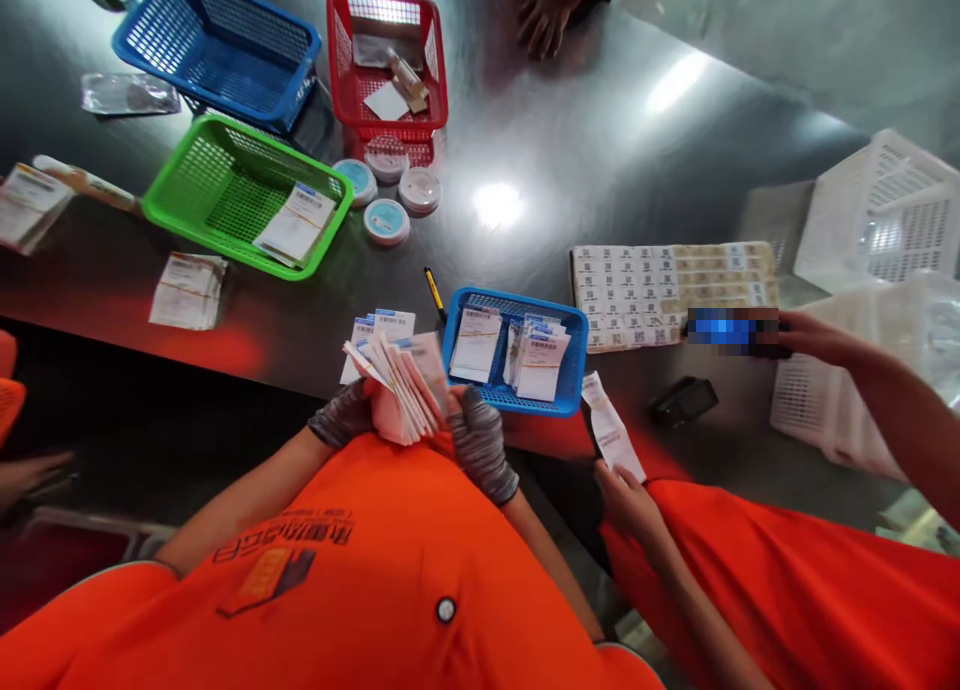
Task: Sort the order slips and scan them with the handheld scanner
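Note:
A fanned stack of printed paper slips [405, 395] is held upright between my two gloved hands, close to my body at the table's front edge. Around its lower left side wraps my left hand [345, 413], fingers partly hidden by the slips. My right hand [480, 438] grips the stack's right edge with thumb and fingers. Just behind the stack, more slips [394, 322] lie on the table. To the right stands a blue basket [516, 404] holding several banded bundles of slips [542, 362]. A yellow-black pen [433, 289] lies beside that basket.
Left stand a green basket [161, 205] with a bundle, a larger blue basket [217, 55] and a red basket [386, 125]. Round tubs [386, 222] sit nearby. On the right, a co-worker's hand [814, 338] holds a device over a sheet of codes [626, 290]; white crates [847, 210] stand beyond.

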`<state>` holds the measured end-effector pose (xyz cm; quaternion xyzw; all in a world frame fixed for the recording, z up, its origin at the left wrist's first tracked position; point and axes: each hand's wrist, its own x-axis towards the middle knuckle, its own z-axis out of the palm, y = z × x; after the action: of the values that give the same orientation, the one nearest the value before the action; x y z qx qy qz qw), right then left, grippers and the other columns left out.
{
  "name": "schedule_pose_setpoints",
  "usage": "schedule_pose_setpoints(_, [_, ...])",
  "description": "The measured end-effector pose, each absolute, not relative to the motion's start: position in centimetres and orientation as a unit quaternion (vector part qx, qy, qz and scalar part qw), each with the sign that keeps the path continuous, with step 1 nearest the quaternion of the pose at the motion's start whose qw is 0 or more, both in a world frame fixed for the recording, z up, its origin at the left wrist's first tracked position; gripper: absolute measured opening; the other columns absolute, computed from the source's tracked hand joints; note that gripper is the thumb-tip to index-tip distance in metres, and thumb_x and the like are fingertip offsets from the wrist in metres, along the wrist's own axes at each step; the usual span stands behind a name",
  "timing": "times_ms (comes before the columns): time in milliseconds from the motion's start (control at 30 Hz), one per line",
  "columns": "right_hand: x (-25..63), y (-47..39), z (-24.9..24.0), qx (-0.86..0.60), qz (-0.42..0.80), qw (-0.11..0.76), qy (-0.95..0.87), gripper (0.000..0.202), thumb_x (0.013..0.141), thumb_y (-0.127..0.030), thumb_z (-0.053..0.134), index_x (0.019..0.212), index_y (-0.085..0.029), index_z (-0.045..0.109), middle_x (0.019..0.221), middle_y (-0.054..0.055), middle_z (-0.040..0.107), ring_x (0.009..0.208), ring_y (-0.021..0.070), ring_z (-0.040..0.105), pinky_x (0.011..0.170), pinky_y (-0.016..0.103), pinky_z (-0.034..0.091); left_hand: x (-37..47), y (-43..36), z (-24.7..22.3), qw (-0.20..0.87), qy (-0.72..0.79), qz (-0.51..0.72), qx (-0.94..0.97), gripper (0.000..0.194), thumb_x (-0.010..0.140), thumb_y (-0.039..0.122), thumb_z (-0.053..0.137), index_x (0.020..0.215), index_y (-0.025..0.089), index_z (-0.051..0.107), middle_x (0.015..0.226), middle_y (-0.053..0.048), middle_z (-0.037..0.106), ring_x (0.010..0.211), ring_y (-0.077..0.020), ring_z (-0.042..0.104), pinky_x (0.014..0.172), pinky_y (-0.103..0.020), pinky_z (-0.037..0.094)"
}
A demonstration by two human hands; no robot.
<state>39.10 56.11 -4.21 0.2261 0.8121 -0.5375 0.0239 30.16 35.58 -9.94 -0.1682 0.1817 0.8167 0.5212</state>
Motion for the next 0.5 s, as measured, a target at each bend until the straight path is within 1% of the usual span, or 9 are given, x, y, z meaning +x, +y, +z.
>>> schedule_pose_setpoints(67, [38.9,55.5,-4.0,0.155,-0.596,0.066,0.785,0.026,0.098,-0.047,0.052,0.099,-0.034,0.075,0.089,0.003,0.08,0.084,0.0217,0.076,0.081,0.038,0.06,30.1,35.7,-9.7,0.53,0.181,0.815,-0.146,0.055,0.067,0.047,0.096,0.112,0.018,0.081,0.109,-0.009,0.082,0.107,-0.0298,0.077,0.104,-0.04,0.059])
schedule_pose_setpoints(100, [38.6,55.6,-4.3,0.152,-0.61,0.076,0.774,0.028,0.098,-0.047,0.051,0.101,-0.032,0.075,0.09,0.002,0.08,0.084,0.0216,0.076,0.081,0.037,0.06,30.0,35.5,-9.7,0.526,0.187,0.817,-0.146,0.053,0.067,0.048,0.095,0.11,0.019,0.081,0.109,-0.008,0.083,0.108,-0.0298,0.077,0.103,-0.039,0.059])
schedule_pose_setpoints(133, [38.0,56.1,-4.9,0.182,-0.602,0.078,0.773,0.028,0.098,-0.046,0.052,0.102,-0.028,0.075,0.091,0.003,0.079,0.083,0.0215,0.075,0.081,0.036,0.06,29.9,35.3,-9.8,0.515,0.197,0.82,-0.154,0.05,0.069,0.047,0.094,0.108,0.019,0.081,0.109,-0.005,0.083,0.108,-0.0296,0.076,0.103,-0.039,0.058])
schedule_pose_setpoints(167, [37.3,56.9,-5.7,0.239,-0.574,0.072,0.78,0.027,0.097,-0.043,0.055,0.102,-0.025,0.074,0.091,0.004,0.079,0.084,0.0218,0.075,0.082,0.036,0.06,29.9,35.0,-9.9,0.5,0.21,0.824,-0.165,0.047,0.069,0.045,0.094,0.107,0.02,0.082,0.109,-0.003,0.083,0.108,-0.0295,0.076,0.103,-0.038,0.058])
schedule_pose_setpoints(233, [35.7,58.7,-7.9,0.371,-0.473,0.058,0.797,0.02,0.091,-0.034,0.064,0.102,-0.018,0.072,0.095,0.009,0.079,0.089,0.0235,0.075,0.085,0.037,0.057,29.8,34.3,-10.3,0.468,0.233,0.832,-0.187,0.048,0.069,0.044,0.095,0.108,0.02,0.081,0.111,-0.001,0.082,0.106,-0.0299,0.076,0.101,-0.039,0.058])
schedule_pose_setpoints(300, [34.1,60.6,-10.1,0.434,-0.407,0.059,0.801,0.018,0.085,-0.027,0.072,0.098,-0.014,0.071,0.098,0.017,0.078,0.097,0.0268,0.076,0.088,0.041,0.054,29.9,33.8,-10.8,0.457,0.249,0.831,-0.198,0.053,0.066,0.045,0.095,0.11,0.019,0.081,0.111,-0.004,0.082,0.102,-0.0303,0.077,0.096,-0.04,0.06])
schedule_pose_setpoints(333, [33.4,61.3,-11.0,0.443,-0.396,0.064,0.802,0.017,0.082,-0.025,0.075,0.095,-0.013,0.071,0.098,0.02,0.078,0.101,0.0284,0.076,0.088,0.043,0.053,30.0,33.7,-11.0,0.457,0.253,0.829,-0.199,0.053,0.066,0.044,0.096,0.11,0.018,0.081,0.108,-0.004,0.082,0.099,-0.0298,0.078,0.093,-0.039,0.06])
schedule_pose_setpoints(400, [32.5,62.3,-12.3,0.446,-0.388,0.068,0.804,0.017,0.077,-0.022,0.08,0.088,-0.013,0.071,0.099,0.025,0.077,0.106,0.03,0.076,0.089,0.046,0.051,30.2,33.4,-11.4,0.464,0.258,0.824,-0.198,0.046,0.068,0.04,0.095,0.105,0.017,0.081,0.097,-0.003,0.083,0.093,-0.0276,0.079,0.089,-0.036,0.061])
schedule_pose_setpoints(500, [32.0,63.0,-12.7,0.451,-0.366,0.066,0.811,0.019,0.072,-0.017,0.083,0.085,-0.011,0.071,0.104,0.029,0.076,0.113,0.032,0.075,0.092,0.047,0.05,30.4,33.1,-11.7,0.478,0.263,0.811,-0.211,0.021,0.081,0.031,0.085,0.095,0.015,0.081,0.081,0.0,0.081,0.087,-0.024,0.079,0.087,-0.031,0.06])
